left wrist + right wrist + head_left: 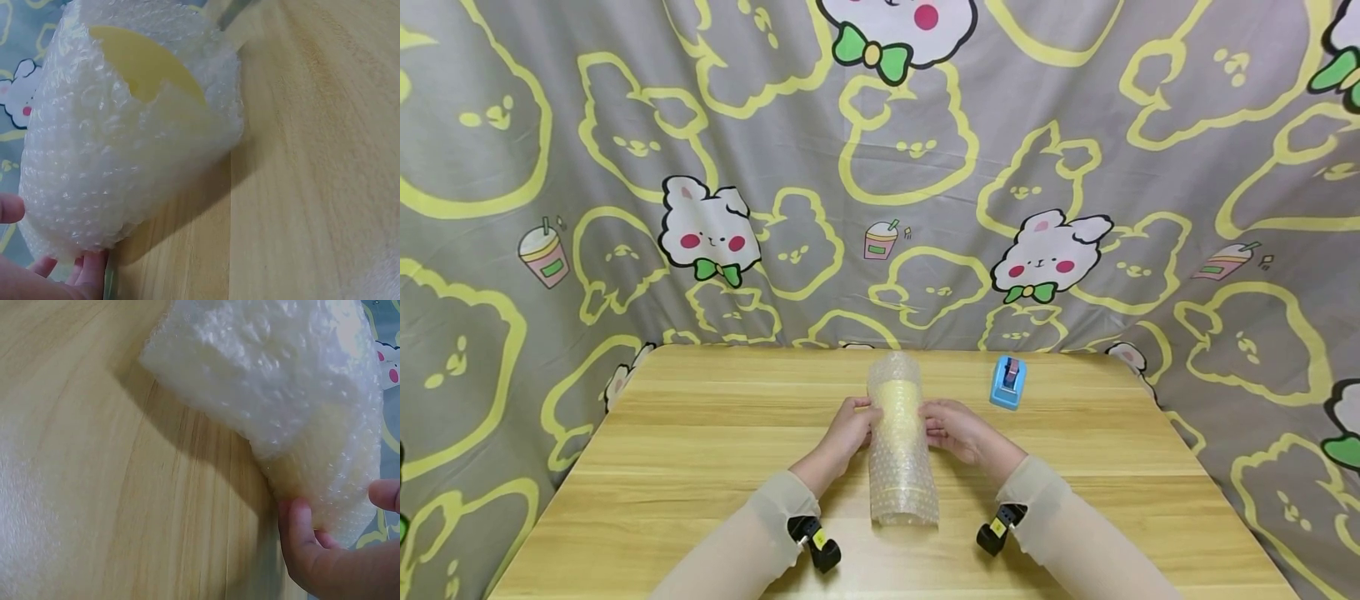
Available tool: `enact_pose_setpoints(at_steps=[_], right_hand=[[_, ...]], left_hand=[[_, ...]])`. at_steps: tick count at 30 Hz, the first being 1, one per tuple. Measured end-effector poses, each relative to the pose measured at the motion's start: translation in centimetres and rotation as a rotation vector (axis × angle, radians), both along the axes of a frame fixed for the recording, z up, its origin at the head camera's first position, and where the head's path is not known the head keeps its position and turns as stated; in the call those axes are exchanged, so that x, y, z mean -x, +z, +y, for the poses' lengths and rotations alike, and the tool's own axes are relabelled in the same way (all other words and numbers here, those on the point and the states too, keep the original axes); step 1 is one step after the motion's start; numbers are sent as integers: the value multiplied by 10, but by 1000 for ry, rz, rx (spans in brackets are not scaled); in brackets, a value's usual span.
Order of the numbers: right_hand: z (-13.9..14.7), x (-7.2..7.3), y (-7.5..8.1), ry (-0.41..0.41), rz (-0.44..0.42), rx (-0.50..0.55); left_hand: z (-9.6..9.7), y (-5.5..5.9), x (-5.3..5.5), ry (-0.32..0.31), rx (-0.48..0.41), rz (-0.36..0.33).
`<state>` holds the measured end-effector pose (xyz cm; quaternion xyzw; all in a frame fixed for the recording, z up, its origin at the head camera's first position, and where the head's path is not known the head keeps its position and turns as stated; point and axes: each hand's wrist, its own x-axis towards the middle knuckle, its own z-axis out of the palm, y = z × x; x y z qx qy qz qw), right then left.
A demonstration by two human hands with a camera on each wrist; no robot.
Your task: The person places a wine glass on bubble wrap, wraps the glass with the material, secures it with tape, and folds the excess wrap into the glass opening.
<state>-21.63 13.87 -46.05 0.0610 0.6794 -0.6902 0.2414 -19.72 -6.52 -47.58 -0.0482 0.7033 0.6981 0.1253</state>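
While the fingers of our left hand (850, 429) and right hand (962, 432) clamp its sides, the bubble wrap (904, 487) lies mid-bench (715, 450), apparently already rolled; the tape dispenser (1009, 385) stands apart, untouched.

From the left wrist, we see one end gaping around a yellow thing (147, 62), so closing seems left.

From the right wrist, we spot no tape on the wrap.

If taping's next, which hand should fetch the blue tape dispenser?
Right, I'd say. The blue tape dispenser sits right of the bubble-wrap roll, nearer the right hand. Both hands hold the roll; the left hand would have to reach past it, so it seems better suited to steadying.
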Motion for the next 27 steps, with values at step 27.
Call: enact_pose_setpoints(at_steps=[27], right_hand=[[4,1,-2,-9,24,3]], left_hand=[[1,1,-2,13,10,10]])
